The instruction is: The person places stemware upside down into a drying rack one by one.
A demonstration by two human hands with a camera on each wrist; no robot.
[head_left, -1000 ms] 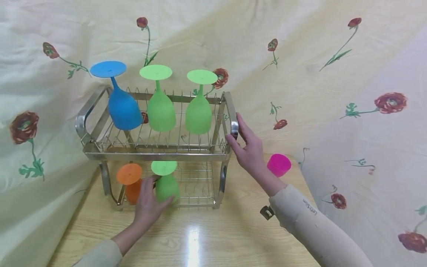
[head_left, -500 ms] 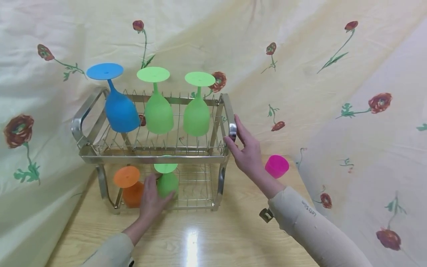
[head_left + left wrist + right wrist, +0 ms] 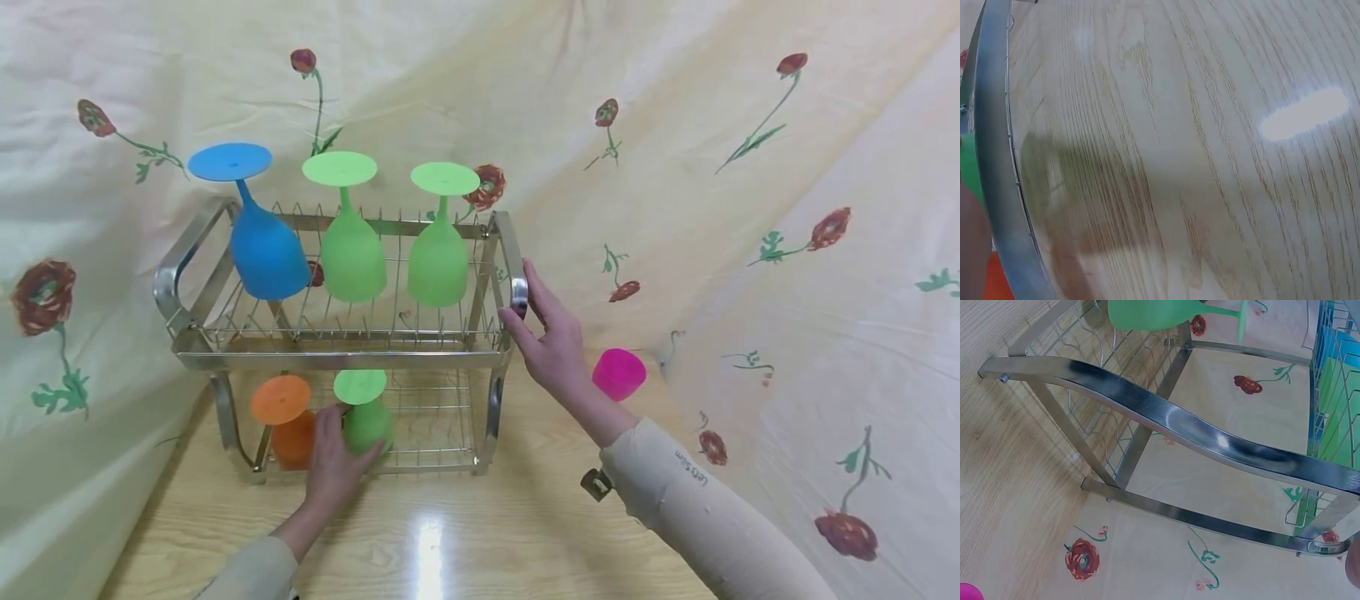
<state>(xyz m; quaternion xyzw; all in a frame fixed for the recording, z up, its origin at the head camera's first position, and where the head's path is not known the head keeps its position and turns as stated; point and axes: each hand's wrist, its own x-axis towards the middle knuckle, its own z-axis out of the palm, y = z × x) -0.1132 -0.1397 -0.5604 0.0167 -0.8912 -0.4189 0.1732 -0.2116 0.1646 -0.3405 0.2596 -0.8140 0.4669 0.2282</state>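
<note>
A two-tier metal dish rack (image 3: 345,360) stands on the wooden table. My left hand (image 3: 333,458) reaches into the lower tier and grips the bowl of an upside-down green goblet (image 3: 369,429), thumb on the near side. Just left of that hand stands an upside-down orange goblet (image 3: 292,437), partly covered by the fingers. My right hand (image 3: 553,346) holds the rack's upper right side rail (image 3: 517,287) between thumb and fingers. Across the upper tier, a blue goblet (image 3: 266,258) and two green goblets (image 3: 354,262) rest upside down; the blue one leans.
A pink cup (image 3: 619,373) is on the table (image 3: 517,517) to the right of the rack, near my right forearm. Flower-printed cloth (image 3: 675,167) hangs behind and on both sides. In the right wrist view, the rack's curved side frame (image 3: 1179,422) runs across.
The lower green goblet shifts slightly back under the upper tier's front rail, then forward and left, with my left hand on it. My right hand stays on the rail.
</note>
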